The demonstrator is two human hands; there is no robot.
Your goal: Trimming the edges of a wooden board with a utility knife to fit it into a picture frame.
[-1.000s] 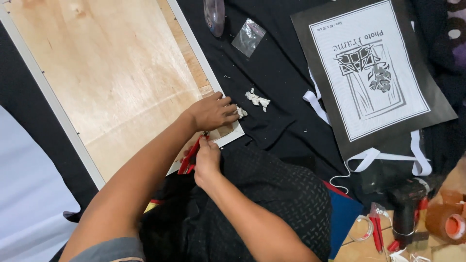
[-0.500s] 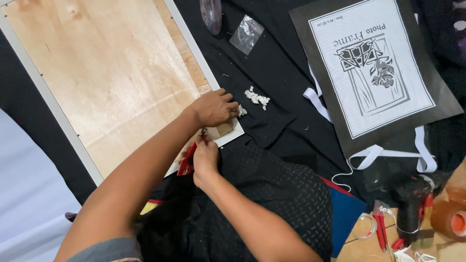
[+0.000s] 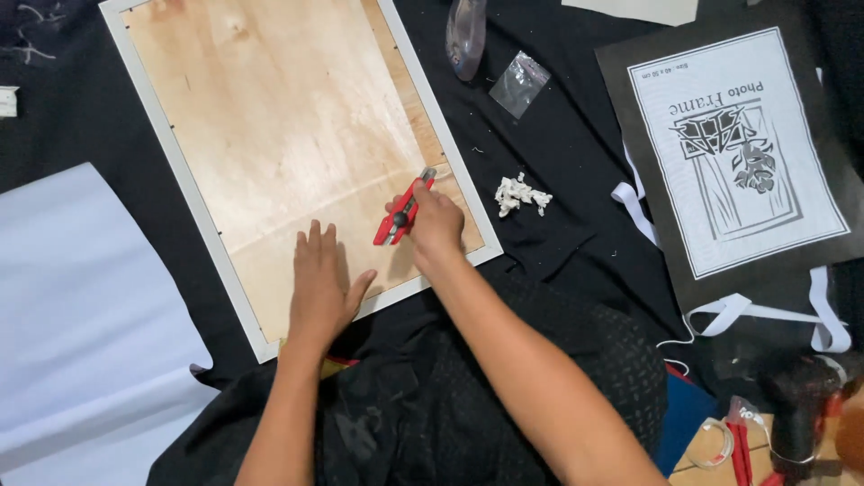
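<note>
One white printed sheet (image 3: 738, 148), upper right.

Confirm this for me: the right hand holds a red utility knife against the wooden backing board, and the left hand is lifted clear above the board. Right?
Not quite. The head view shows the left hand pressed flat on the wooden backing board, not lifted clear. The rest stands: the right hand holds the red utility knife against the board.
</note>
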